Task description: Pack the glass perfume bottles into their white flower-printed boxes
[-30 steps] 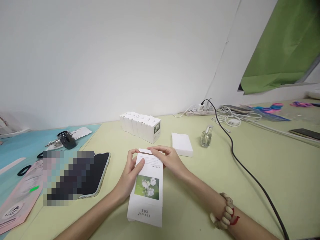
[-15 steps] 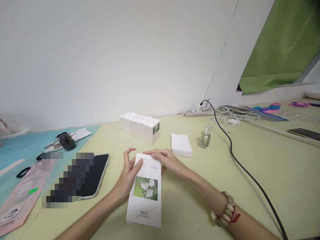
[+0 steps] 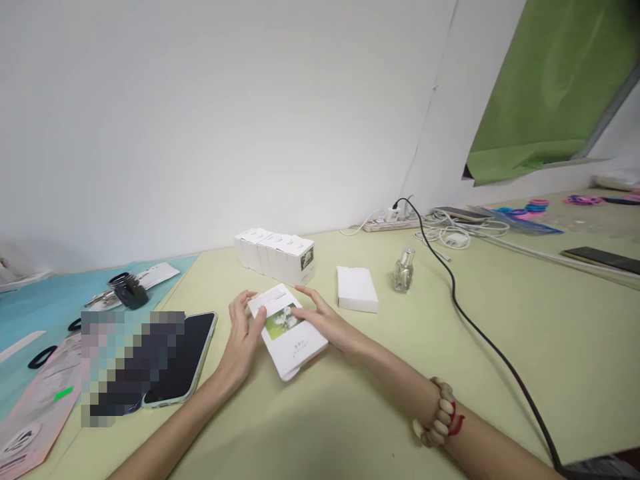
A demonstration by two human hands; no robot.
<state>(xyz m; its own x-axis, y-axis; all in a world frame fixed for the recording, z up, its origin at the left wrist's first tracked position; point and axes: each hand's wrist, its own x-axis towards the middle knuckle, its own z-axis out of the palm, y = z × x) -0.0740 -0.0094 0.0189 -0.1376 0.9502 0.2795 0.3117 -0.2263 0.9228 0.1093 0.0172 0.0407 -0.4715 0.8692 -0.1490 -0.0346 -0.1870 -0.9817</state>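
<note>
A stack of flat white cartons [image 3: 289, 331] with a flower picture lies on the pale green table [image 3: 525, 320], turned slantwise. My left hand [image 3: 241, 340] holds the stack's left edge, fingers curled against it. Resting on the stack's right side with fingers stretched is my right hand [image 3: 323, 322], its wrist wearing a bead bracelet [image 3: 437, 421]. Behind stand a row of assembled white boxes [image 3: 275, 255], a plain white box [image 3: 357, 289] and a small glass perfume bottle [image 3: 403, 270].
A phone [image 3: 180, 357] lies left of my hands, beside a pink packet [image 3: 30, 417] and black items on a blue mat [image 3: 45, 300]. A black cable [image 3: 480, 333] runs across the table from a power strip [image 3: 390, 223]. Another phone [image 3: 603, 258] lies far right.
The carton stack has been turned from lengthwise toward me to a slant, shifted back and left. My right hand moved from its far end onto its right side. The view swung slightly.
</note>
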